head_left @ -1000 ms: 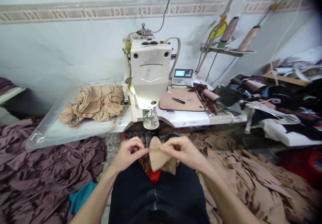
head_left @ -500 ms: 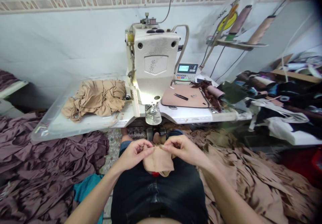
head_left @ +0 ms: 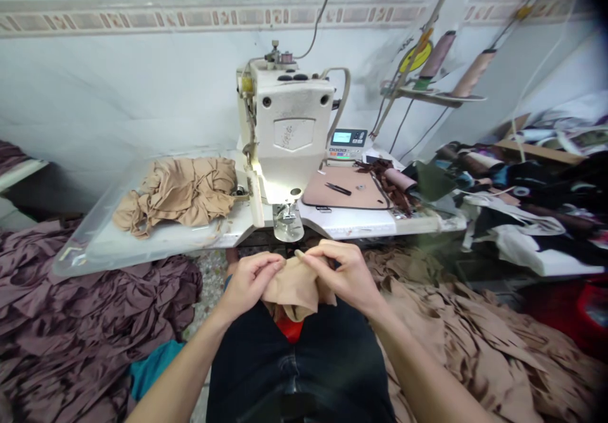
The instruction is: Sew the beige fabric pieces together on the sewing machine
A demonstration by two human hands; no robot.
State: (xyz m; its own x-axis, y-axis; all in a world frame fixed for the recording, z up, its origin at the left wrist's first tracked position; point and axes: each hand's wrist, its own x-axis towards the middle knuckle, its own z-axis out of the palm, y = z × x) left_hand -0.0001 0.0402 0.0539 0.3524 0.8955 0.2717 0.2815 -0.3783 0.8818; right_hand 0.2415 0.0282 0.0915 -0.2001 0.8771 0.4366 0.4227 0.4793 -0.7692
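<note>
A small piece of tan fabric (head_left: 297, 290) hangs between my two hands, just above my lap. My left hand (head_left: 251, 280) pinches its upper left edge between thumb and fingers. On the other side, my right hand (head_left: 344, 274) grips the upper right edge, its fingertips close to the left ones. Directly beyond them is the sewing machine (head_left: 294, 119), its lit needle area and metal arm end (head_left: 287, 223) facing me. The fabric's lower edge droops loosely in folds.
A heap of tan fabric (head_left: 185, 192) lies on the clear table extension (head_left: 85, 252). Thread snips (head_left: 338, 189) rest on a pink mat (head_left: 313, 195). Purple cloth (head_left: 95, 309) and more tan cloth (head_left: 475, 321) cover the floor. Thread cones (head_left: 474, 73) stand at right.
Both hands have risen slightly with the tan fabric, closer to the machine's arm end. The fabric's lower part has shifted, and more of something red shows beneath it.
</note>
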